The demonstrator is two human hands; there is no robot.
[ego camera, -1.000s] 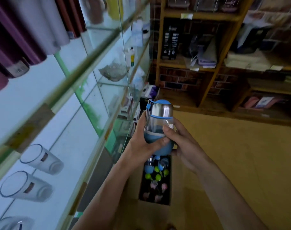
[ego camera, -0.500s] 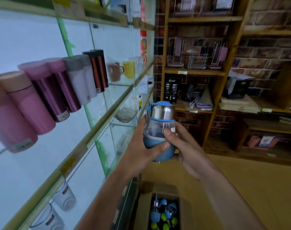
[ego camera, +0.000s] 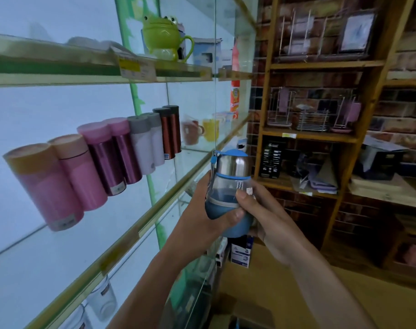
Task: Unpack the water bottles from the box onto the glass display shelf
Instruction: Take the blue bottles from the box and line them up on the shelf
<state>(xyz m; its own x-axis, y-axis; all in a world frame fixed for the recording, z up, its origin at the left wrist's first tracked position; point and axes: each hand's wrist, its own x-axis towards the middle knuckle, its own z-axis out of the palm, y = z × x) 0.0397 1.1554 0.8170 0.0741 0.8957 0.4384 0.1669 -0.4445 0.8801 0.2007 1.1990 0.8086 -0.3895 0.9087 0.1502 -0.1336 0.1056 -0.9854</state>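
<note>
Blue-and-steel water bottle point(ego camera: 228, 186) held upright in both hands, in the air just off the front edge of the middle glass display shelf point(ego camera: 154, 210), not resting on it. L hand point(ego camera: 200, 224) wraps the lower blue sleeve, thumb across the front. R hand point(ego camera: 268, 222) grips the opp. side, thumb on the clear mid-section. Cardboard box point(ego camera: 249, 314) on the floor below, cut off at btm edge. Same shelf carries a row of thermos flasks point(ego camera: 102, 162) and mugs point(ego camera: 210, 129). Frog mug point(ego camera: 165, 35) on the shelf above.
</note>
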